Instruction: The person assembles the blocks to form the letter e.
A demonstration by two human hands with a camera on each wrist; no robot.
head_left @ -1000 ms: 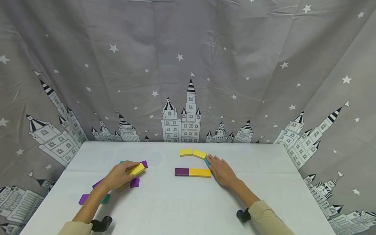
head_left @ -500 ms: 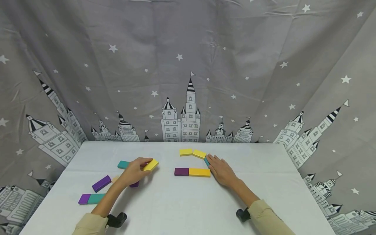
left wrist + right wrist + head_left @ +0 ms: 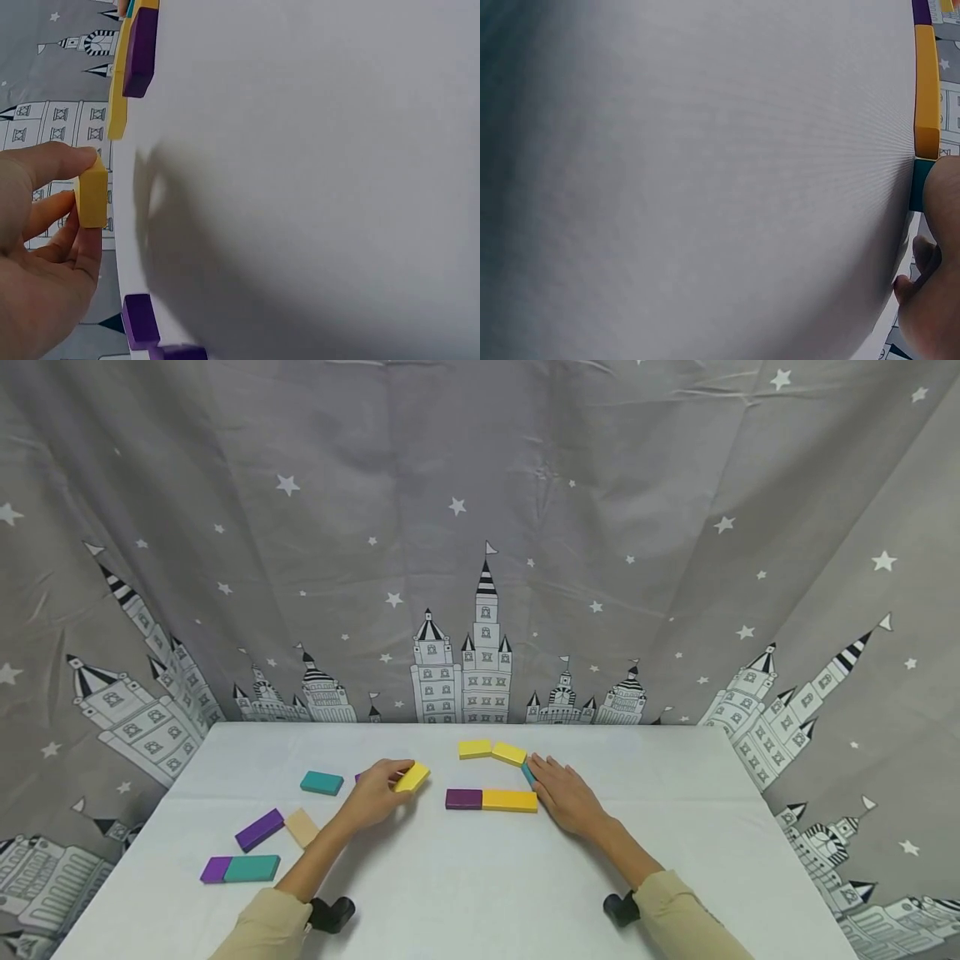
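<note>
My left hand (image 3: 377, 797) pinches a yellow block (image 3: 412, 777) between thumb and fingers, left of a group of blocks at mid-table. In the left wrist view the same yellow block (image 3: 93, 196) is held over the white surface, its shadow below. My right hand (image 3: 567, 797) lies with fingers extended against a teal block (image 3: 528, 774), mostly hidden by it. From that teal block's far end, two yellow blocks, one angled (image 3: 509, 754) and one straighter (image 3: 475, 749), run leftward. Nearer me, a dark purple block (image 3: 464, 799) meets an orange-yellow block (image 3: 510, 802) end to end.
On the left lie a teal block (image 3: 322, 782), a purple block (image 3: 259, 829) beside a pale wooden one (image 3: 302, 827), and a purple block (image 3: 217, 869) against a teal one (image 3: 252, 868). Another purple block (image 3: 141, 321) sits behind my left hand. A grey castle-print curtain (image 3: 480, 460) hangs behind the table.
My left hand has carried the yellow block rightward from the scattered blocks toward the middle group, uncovering teal, purple and pale blocks behind it. My right hand has stayed in place.
</note>
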